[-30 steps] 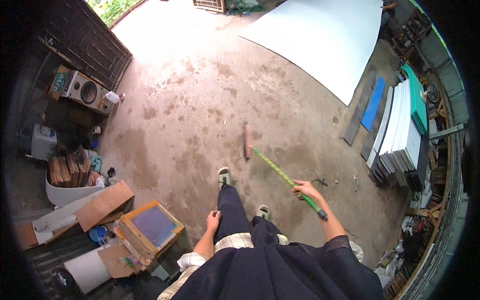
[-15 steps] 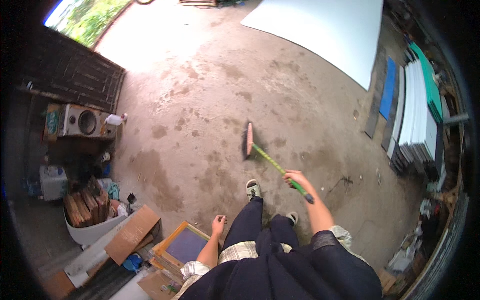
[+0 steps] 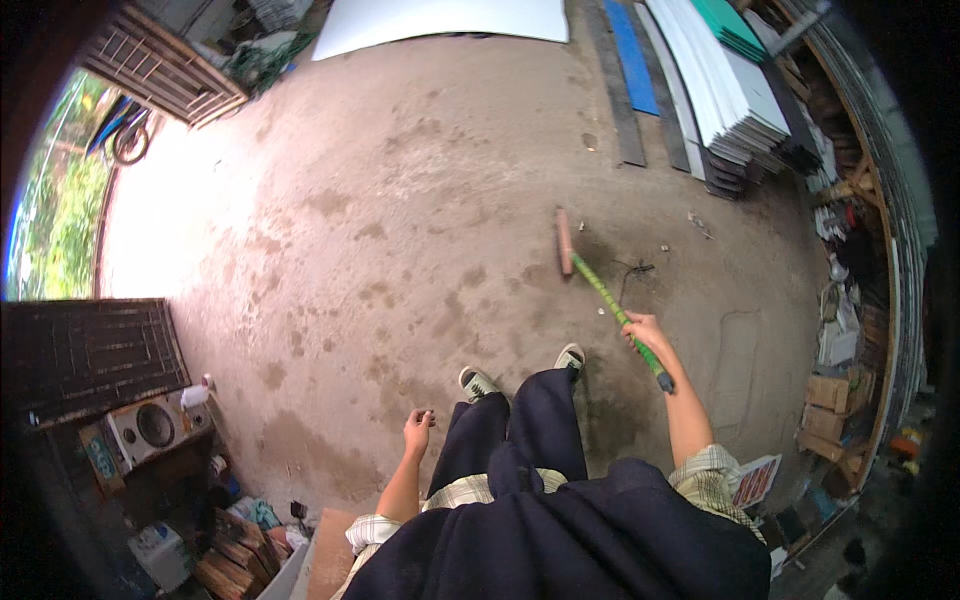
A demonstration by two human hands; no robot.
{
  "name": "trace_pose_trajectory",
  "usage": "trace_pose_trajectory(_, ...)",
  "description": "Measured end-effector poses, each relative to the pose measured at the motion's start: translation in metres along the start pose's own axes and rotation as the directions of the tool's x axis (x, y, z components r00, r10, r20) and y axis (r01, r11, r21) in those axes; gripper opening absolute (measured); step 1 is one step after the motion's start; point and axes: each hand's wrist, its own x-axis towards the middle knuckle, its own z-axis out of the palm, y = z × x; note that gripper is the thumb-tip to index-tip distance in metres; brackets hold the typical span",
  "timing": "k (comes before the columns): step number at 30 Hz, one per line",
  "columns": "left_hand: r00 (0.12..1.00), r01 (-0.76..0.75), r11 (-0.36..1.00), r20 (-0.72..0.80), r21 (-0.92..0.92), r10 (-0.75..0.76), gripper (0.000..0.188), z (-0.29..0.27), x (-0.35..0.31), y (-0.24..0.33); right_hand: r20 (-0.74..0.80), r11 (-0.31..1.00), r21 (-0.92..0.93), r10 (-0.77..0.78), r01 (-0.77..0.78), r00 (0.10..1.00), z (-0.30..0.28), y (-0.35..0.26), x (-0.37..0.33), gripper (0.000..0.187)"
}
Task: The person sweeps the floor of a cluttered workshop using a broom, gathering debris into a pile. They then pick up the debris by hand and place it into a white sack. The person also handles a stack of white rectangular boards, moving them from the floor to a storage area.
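My right hand (image 3: 645,332) is wrapped round the green handle (image 3: 602,287) of a broom, near its dark end. The broom's narrow pinkish head (image 3: 565,243) is down at the concrete floor ahead of my feet, slightly blurred. Its bristles are mostly hidden on the far side of the head. Beside my left thigh hangs my left hand (image 3: 418,430), its fingers loosely curled and nothing visible in them. Close to the broom head, some thin dark twig-like debris (image 3: 636,270) lies on the floor.
White boards (image 3: 715,85) are stacked at the far right, beside a blue strip (image 3: 632,60). A large white sheet (image 3: 440,22) lies at the back. Shelved clutter and cardboard boxes (image 3: 838,392) line the right wall. At the left are a speaker box (image 3: 150,428) and a dark gate panel (image 3: 95,358).
The view has turned to the right. The broom has swung nearer the debris, still in my right hand. My right foot has stepped forward; my left hand stays low at my side.
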Motion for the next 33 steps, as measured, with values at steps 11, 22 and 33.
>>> trace_pose_trajectory(11,0.999,0.036,0.999,0.004,0.005,-0.036,0.019,0.11,-0.038,0.023,0.182,0.993,0.04,0.1,-0.109,0.978,-0.098,0.048,0.023,0.051)
trace_pose_trajectory(22,0.992,-0.057,0.979,0.125,0.196,0.032,0.02,0.246,-0.062,0.05,0.003,0.992,-0.126,-0.03,0.03,1.0,-0.235,0.087,-0.013,0.055)
trace_pose_trajectory(33,0.94,-0.209,0.932,0.325,0.295,0.107,0.019,0.309,-0.04,0.119,0.068,0.978,-0.184,0.111,-0.097,0.991,-0.194,0.197,-0.057,0.055)
